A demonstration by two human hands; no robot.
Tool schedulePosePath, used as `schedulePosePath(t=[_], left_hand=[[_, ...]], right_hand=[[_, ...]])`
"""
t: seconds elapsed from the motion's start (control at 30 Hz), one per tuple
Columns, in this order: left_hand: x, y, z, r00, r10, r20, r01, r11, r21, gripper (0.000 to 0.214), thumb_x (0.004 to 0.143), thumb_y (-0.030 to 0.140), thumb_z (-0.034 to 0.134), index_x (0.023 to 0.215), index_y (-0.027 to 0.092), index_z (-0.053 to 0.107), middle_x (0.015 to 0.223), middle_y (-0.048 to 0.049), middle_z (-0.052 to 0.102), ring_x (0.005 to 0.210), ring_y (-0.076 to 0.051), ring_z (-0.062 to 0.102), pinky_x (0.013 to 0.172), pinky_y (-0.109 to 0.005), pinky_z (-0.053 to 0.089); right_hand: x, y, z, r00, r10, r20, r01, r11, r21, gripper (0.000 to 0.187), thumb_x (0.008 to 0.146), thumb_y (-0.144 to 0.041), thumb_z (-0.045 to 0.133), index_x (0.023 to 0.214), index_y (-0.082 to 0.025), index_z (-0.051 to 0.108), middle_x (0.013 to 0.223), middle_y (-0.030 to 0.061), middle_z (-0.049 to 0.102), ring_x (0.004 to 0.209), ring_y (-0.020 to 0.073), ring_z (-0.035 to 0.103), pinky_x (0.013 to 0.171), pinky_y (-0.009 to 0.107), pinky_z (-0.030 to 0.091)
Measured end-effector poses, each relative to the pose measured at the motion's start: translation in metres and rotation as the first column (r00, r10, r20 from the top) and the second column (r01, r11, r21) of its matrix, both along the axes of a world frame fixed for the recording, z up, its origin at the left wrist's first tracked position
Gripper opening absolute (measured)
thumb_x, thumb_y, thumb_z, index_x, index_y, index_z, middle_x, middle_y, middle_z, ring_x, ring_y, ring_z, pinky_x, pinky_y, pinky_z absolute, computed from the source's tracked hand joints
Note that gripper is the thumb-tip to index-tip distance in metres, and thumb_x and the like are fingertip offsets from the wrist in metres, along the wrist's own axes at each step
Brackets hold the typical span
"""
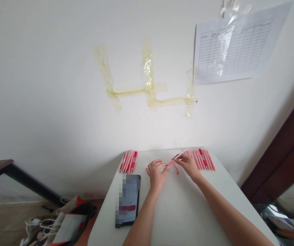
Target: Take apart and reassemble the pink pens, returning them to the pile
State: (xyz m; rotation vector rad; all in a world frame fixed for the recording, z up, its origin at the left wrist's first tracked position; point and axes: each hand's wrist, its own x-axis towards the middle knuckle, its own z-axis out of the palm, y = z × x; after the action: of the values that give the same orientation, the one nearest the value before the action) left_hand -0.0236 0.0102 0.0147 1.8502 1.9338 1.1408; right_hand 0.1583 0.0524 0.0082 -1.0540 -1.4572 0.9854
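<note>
Over the far part of the white table [177, 212], my left hand [157, 174] pinches a pink pen barrel [170, 163] between thumb and index finger, other fingers apart. Close by on the right, my right hand [188, 166] has its fingers closed on a thin white stick [183, 152], perhaps a pen refill, slanting up to the right. Its lower tip meets or nearly meets the barrel; exact contact is too small to tell. Just below lies a short pink pen part [176, 168]. A row of pink and red pens [203, 160] lies beside my right hand, partly hidden by it.
Another bunch of pink and red pens [129, 162] lies at the table's far left corner. A phone [130, 201] rests left of my left forearm. The white wall [147, 133] rises behind the table. Bags and cables [59, 222] sit on the floor at left.
</note>
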Motion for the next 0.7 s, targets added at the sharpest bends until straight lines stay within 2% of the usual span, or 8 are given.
schedulePosePath(t=[0.2, 0.37, 0.53, 0.7], left_hand=[[-0.0006, -0.0007, 0.0034, 1.000, 0.008, 0.017, -0.008, 1.000, -0.009, 0.012, 0.083, 0.031, 0.072, 0.091, 0.036, 0.080, 0.120, -0.0033, 0.069, 0.122, -0.028, 0.053, 0.112, -0.054, 0.033], [-0.0007, -0.0006, 0.0041, 0.999, 0.016, 0.030, -0.016, 1.000, -0.013, 0.014, 0.084, 0.031, 0.070, 0.093, 0.035, 0.080, 0.120, -0.0032, 0.069, 0.122, -0.027, 0.053, 0.113, -0.054, 0.033], [-0.0002, -0.0015, 0.0046, 0.999, 0.023, 0.033, -0.023, 1.000, -0.012, 0.014, 0.085, 0.035, 0.069, 0.093, 0.035, 0.080, 0.120, -0.0037, 0.069, 0.123, -0.027, 0.052, 0.114, -0.053, 0.032], [0.0000, -0.0027, 0.0062, 0.999, 0.029, 0.037, -0.029, 0.999, -0.025, 0.014, 0.085, 0.034, 0.068, 0.093, 0.034, 0.080, 0.121, -0.0045, 0.068, 0.124, -0.028, 0.051, 0.114, -0.053, 0.031]], right_hand=[[-0.0002, -0.0017, -0.0004, 0.987, 0.027, 0.161, -0.031, 0.999, 0.024, 0.029, 0.086, -0.050, 0.064, 0.098, -0.027, 0.077, 0.115, 0.0062, 0.075, 0.110, 0.0276, 0.066, 0.092, 0.042, 0.050], [-0.0016, -0.0038, -0.0010, 0.982, -0.040, 0.185, 0.023, 0.995, 0.093, 0.035, 0.088, -0.050, 0.062, 0.115, -0.030, 0.073, 0.127, 0.0060, 0.070, 0.120, 0.0275, 0.060, 0.096, 0.045, 0.050], [-0.0018, -0.0044, -0.0047, 0.977, -0.102, 0.187, 0.065, 0.978, 0.197, 0.055, 0.091, -0.045, 0.059, 0.143, -0.032, 0.054, 0.121, 0.0056, 0.069, 0.116, 0.0245, 0.061, 0.098, 0.046, 0.051], [-0.0005, -0.0044, -0.0068, 0.955, -0.126, 0.269, 0.048, 0.958, 0.282, 0.053, 0.093, -0.039, 0.055, 0.146, -0.033, 0.052, 0.117, 0.0049, 0.069, 0.112, 0.0244, 0.059, 0.101, 0.047, 0.048]])
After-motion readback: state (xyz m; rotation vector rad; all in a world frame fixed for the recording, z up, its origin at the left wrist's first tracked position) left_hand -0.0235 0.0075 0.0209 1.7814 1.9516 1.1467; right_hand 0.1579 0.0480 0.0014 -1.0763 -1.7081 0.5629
